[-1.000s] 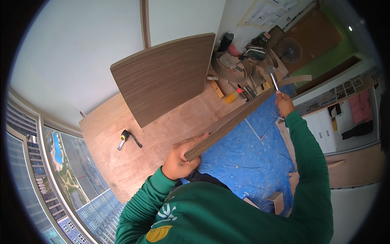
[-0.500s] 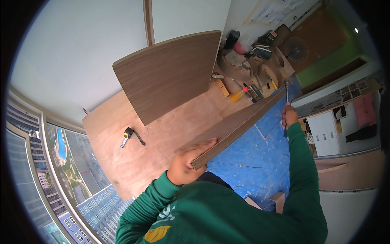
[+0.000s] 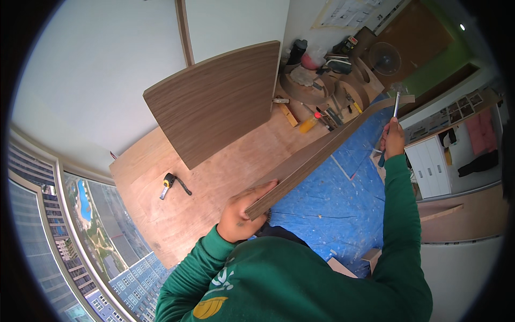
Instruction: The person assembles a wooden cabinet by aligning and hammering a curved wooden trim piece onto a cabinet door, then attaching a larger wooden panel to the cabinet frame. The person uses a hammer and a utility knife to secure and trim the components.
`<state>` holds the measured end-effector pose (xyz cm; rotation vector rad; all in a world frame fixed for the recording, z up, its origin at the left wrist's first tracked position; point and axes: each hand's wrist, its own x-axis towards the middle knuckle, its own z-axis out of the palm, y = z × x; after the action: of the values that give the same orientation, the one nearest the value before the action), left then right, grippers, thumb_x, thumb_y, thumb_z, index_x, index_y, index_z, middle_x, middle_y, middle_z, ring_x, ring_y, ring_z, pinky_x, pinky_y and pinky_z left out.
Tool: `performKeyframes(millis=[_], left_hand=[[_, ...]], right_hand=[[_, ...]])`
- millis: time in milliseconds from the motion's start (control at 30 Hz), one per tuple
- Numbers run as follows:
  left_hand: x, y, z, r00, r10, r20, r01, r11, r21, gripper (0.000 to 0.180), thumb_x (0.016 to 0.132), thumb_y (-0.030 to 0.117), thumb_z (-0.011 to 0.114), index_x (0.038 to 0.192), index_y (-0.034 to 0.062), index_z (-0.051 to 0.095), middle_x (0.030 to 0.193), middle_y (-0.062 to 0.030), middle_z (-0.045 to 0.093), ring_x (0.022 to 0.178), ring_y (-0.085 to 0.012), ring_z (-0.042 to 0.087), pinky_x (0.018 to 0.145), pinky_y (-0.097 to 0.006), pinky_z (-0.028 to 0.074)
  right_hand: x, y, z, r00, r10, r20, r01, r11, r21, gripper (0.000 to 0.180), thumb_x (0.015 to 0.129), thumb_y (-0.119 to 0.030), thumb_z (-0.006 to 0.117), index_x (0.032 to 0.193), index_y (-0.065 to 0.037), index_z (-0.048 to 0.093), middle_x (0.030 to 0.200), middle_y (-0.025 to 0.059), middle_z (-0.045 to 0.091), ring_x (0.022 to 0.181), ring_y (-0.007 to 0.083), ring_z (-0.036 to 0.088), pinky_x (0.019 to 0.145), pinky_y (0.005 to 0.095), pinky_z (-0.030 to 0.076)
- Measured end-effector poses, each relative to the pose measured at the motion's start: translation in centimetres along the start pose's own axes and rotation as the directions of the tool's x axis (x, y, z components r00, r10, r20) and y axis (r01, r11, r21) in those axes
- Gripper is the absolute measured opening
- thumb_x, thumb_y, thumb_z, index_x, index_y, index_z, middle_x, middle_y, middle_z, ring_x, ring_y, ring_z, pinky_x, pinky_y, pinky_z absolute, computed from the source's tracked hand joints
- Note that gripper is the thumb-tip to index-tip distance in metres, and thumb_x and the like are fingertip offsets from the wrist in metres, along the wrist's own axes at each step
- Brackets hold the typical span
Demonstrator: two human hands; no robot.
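Left grip (image 3: 241,214) is clamped on near end of long wooden board (image 3: 322,150), mid-frame; right grip (image 3: 393,140) is clenched on hammer (image 3: 396,102) at far end. Nailing step judged; steadying needed.

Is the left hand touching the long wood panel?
Touching. The head view shows the left hand pressed against the near end of the long wood panel.

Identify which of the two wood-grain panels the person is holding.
The long narrow panel, gripped edge-up by the left hand; the broad panel leans against the wall, untouched.
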<state>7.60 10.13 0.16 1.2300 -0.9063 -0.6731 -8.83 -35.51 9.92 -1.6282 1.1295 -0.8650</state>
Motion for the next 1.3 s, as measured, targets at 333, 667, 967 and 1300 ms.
performKeyframes(millis=[333, 667, 967, 1300], left_hand=[[-0.2, -0.2, 0.4, 1.0, 0.025, -0.001, -0.025, 1.0, -0.003, 0.067, 0.074, -0.009, 0.061, 0.141, -0.0021, 0.06, 0.142, -0.0209, 0.063, 0.127, -0.0332, 0.064, 0.104, -0.037, 0.05], [0.5, -0.5, 0.0, 0.995, 0.102, -0.006, -0.103, 0.994, -0.022, 0.068, 0.072, -0.014, 0.058, 0.139, -0.0037, 0.06, 0.141, -0.023, 0.063, 0.13, -0.0353, 0.062, 0.107, -0.039, 0.049], [0.8, -0.6, -0.3, 0.987, 0.124, -0.106, -0.125, 0.992, 0.001, 0.067, 0.072, -0.013, 0.055, 0.139, -0.0022, 0.062, 0.121, -0.0161, 0.072, 0.1, -0.02, 0.068, 0.086, -0.03, 0.053], [0.9, -0.8, -1.0, 0.988, 0.114, -0.105, -0.119, 0.992, -0.039, 0.065, 0.078, -0.01, 0.055, 0.141, 0.0016, 0.062, 0.102, -0.0105, 0.071, 0.081, -0.0135, 0.065, 0.074, -0.028, 0.053]], right_hand=[[-3.4, 2.5, 2.3, 0.968, 0.145, 0.202, -0.106, 0.975, -0.194, 0.047, 0.106, -0.053, 0.051, 0.081, -0.013, 0.05, 0.059, -0.0037, 0.038, 0.044, 0.0075, 0.034, 0.038, 0.0276, 0.025], [-16.8, -1.5, 7.7, 0.815, 0.002, 0.579, 0.229, 0.917, -0.326, 0.048, 0.111, -0.046, 0.044, 0.086, -0.006, 0.053, 0.067, 0.0019, 0.046, 0.061, 0.0136, 0.046, 0.057, 0.0316, 0.04], [-16.1, -1.9, 7.5, 0.852, 0.069, 0.519, 0.196, 0.877, -0.438, 0.048, 0.111, -0.043, 0.044, 0.085, -0.005, 0.056, 0.068, 0.0035, 0.049, 0.063, 0.0158, 0.05, 0.061, 0.034, 0.044], [-25.9, -2.0, 11.7, 0.623, -0.11, 0.775, 0.408, 0.891, -0.201, 0.046, 0.112, -0.041, 0.043, 0.091, -0.002, 0.055, 0.071, 0.009, 0.055, 0.066, 0.0217, 0.053, 0.064, 0.039, 0.047]])
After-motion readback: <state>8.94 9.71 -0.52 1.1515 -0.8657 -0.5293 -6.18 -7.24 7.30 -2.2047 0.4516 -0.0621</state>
